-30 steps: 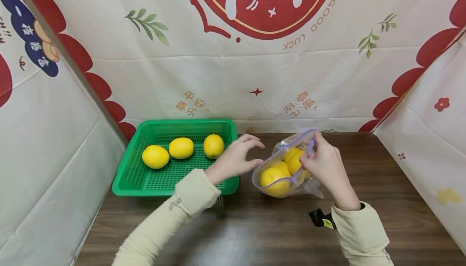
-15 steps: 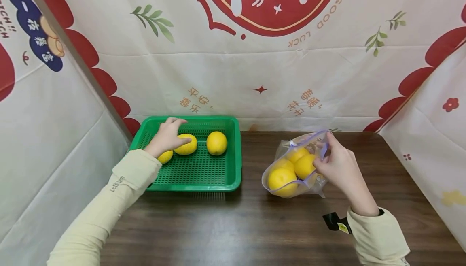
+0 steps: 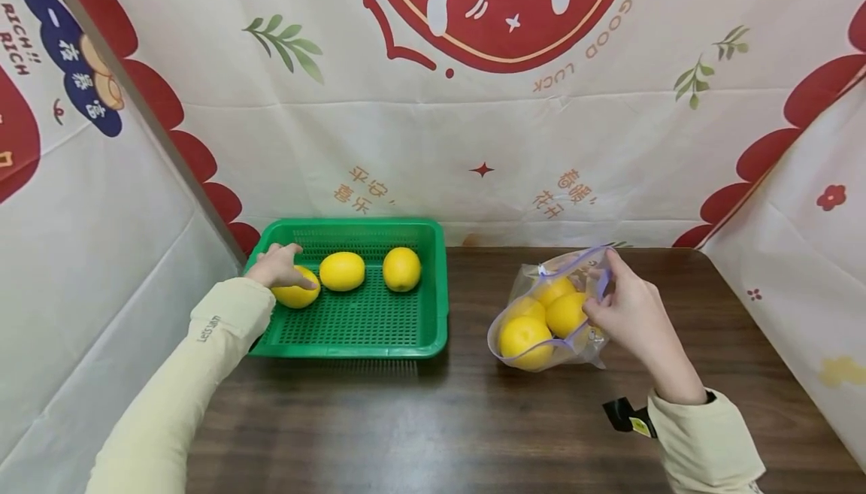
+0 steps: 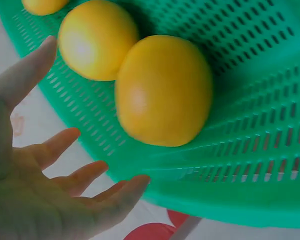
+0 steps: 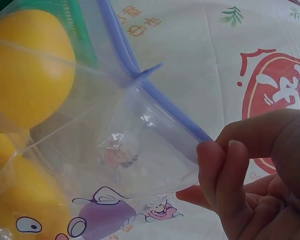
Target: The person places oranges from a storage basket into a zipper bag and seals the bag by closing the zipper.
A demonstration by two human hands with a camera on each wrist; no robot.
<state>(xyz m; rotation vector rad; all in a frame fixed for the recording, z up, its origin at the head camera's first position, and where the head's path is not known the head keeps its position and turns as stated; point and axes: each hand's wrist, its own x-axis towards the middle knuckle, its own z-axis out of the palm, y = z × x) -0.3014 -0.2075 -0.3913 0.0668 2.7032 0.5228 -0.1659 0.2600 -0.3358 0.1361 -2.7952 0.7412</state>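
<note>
In the head view my left hand (image 3: 274, 266) is over the leftmost lemon (image 3: 298, 295) in a green basket (image 3: 352, 352). The left wrist view shows the fingers spread, with a visible gap between them and the nearest lemon (image 4: 165, 92). Two more lemons lie in the basket, one in the middle (image 3: 342, 271) and one at the right (image 3: 402, 269). My right hand (image 3: 629, 306) pinches the purple-edged rim of a clear zip bag (image 3: 587, 357), holding its mouth wide. Several lemons (image 3: 524, 340) are inside the bag. The bag's printed figures show in the right wrist view.
Basket and bag stand apart on a dark wooden table (image 3: 419, 426). A printed white cloth (image 3: 419, 148) rises behind the table, with further cloth walls at left and right. A black strap piece (image 3: 629, 416) sticks out by the right cuff.
My left hand has moved left from beside the bag to the basket, then down over the leftmost lemon. The right hand still holds the bag's rim. The head view has shifted slightly.
</note>
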